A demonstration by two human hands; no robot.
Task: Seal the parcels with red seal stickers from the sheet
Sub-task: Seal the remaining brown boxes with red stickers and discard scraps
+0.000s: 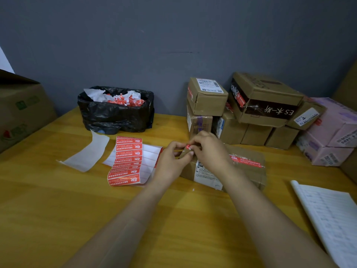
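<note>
I see my left hand [170,159] and right hand [208,149] both pinching one red seal sticker [188,147] at the left end of the cardboard parcel [251,176] on the counter [58,190]. The sticker sheet [129,161] lies just left of it.

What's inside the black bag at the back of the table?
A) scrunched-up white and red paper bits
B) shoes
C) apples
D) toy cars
A: the black bag is open at the top, and it is filled with crumpled paper scraps, white and red.
</note>
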